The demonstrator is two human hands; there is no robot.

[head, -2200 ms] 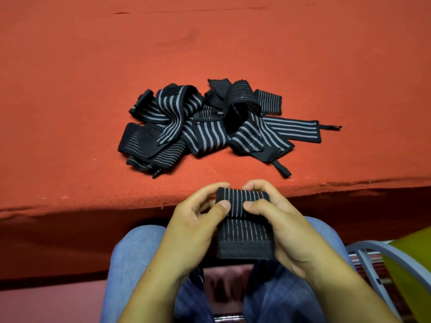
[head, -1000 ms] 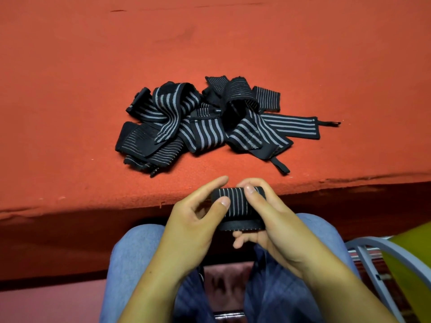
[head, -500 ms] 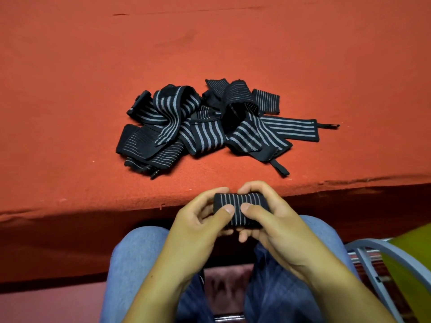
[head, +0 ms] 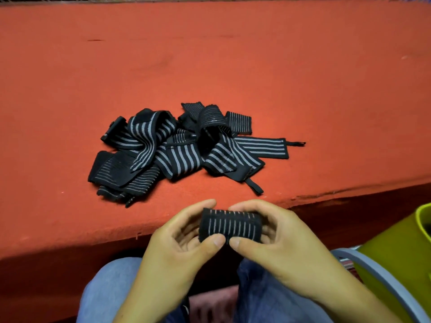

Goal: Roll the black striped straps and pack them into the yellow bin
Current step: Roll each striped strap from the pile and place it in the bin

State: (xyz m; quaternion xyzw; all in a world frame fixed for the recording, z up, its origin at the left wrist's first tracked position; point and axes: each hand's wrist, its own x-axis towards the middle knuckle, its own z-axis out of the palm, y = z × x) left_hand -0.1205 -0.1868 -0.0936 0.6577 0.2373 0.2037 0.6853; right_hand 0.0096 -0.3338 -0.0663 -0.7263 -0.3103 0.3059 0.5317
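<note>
Ok so, far left first: a red tabletop (head: 210, 66) is seen filling most of the view, with what looks like a felt-type cover. A pile of black striped straps (head: 182, 150) is heaped on it a bit left of centre, all loose and tangled over each other, set back from the near edge. One strap is laid out flat toward the right of the heap, with a thin black tab poking off its end.

Closer in, blue jeans (head: 109, 287) are visible below the table edge. The left hand (head: 177, 248) is held up over the lap, fingers curled round the left end of a rolled strap (head: 229, 226), thumb tip pressed on the near side. The roll is kept sideways between both hands, just in front of the table's near edge, off the tabletop and apart from the pile. Its stripes are seen running across it, looks pretty tightly wound tbh.

The right hand (head: 279, 243) is clamped on the other end the same way, thumb tip just beside the left thumb.

Further right, a grey curved bar (head: 384, 283) is seen, and behind it the yellow bin (head: 396, 252), lower than the tabletop and cut off by the frame. What's inside can't be made out.
</note>
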